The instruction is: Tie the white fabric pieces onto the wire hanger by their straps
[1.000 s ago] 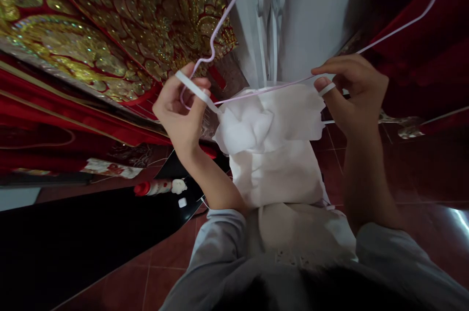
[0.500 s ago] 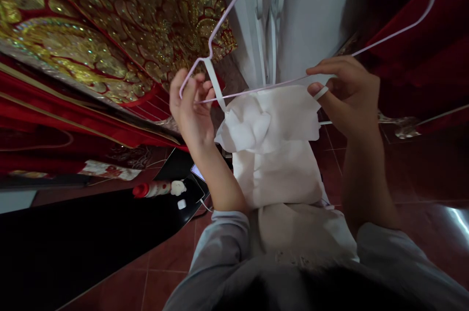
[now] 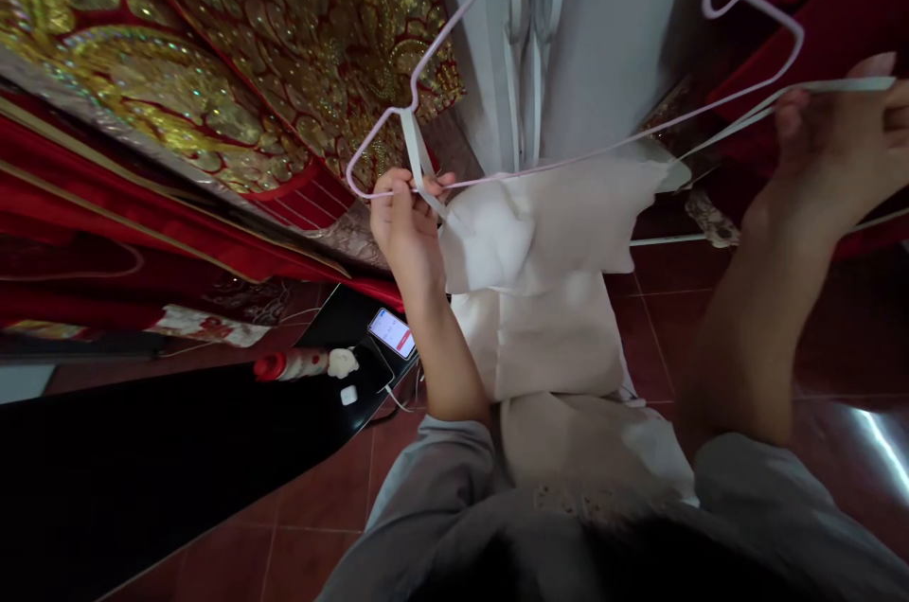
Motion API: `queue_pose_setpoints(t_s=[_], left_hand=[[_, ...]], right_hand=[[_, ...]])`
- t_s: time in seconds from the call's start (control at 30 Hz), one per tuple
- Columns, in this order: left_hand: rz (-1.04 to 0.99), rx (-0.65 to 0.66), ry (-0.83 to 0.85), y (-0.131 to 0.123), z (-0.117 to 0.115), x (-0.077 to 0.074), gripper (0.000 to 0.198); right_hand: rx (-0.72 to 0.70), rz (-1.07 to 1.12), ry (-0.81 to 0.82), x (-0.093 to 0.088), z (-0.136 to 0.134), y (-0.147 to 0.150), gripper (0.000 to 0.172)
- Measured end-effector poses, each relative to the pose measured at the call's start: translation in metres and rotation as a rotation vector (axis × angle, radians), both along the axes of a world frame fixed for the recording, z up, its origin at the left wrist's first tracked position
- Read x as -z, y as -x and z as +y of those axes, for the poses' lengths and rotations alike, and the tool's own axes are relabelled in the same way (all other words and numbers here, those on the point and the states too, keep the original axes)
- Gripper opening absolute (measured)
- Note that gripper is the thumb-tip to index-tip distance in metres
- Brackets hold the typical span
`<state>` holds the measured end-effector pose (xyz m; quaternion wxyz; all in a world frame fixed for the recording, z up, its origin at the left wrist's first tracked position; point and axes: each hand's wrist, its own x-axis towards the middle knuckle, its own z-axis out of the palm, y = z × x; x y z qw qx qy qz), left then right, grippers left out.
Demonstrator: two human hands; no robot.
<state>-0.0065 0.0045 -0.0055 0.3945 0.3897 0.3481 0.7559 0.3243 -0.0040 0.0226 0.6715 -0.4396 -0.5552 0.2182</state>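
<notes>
A white strapped garment (image 3: 546, 280) hangs in front of me from a thin pale wire hanger (image 3: 568, 44). Its left strap (image 3: 414, 152) loops over the hanger's left notch. My left hand (image 3: 404, 223) is closed around the hanger's lower wire and the strap just below that notch. My right hand (image 3: 838, 143) is raised at the far right, fingers pinched on the garment's right strap (image 3: 753, 115), which is pulled taut out past the hanger's right end.
Red and gold sequined fabric (image 3: 213, 62) hangs at the left, dark red cloth (image 3: 838, 6) at the right. A black table (image 3: 177, 451) below holds a red-capped bottle (image 3: 294, 363) and a lit phone (image 3: 393, 333). A white pillar (image 3: 603, 34) stands ahead over red floor tiles.
My left hand slipped the left strap onto the hanger's left notch and moved down to grip below it. My right hand swung out to the right, drawing the right strap taut.
</notes>
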Motion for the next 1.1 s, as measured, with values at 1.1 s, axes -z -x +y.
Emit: queue_pose_setpoints(t_s=[1.1], left_hand=[[0.027,-0.040,-0.009,-0.012,-0.006,0.004,0.015]], right_hand=[[0.137,-0.589,-0.224,0.050,0.015,0.086,0.050]])
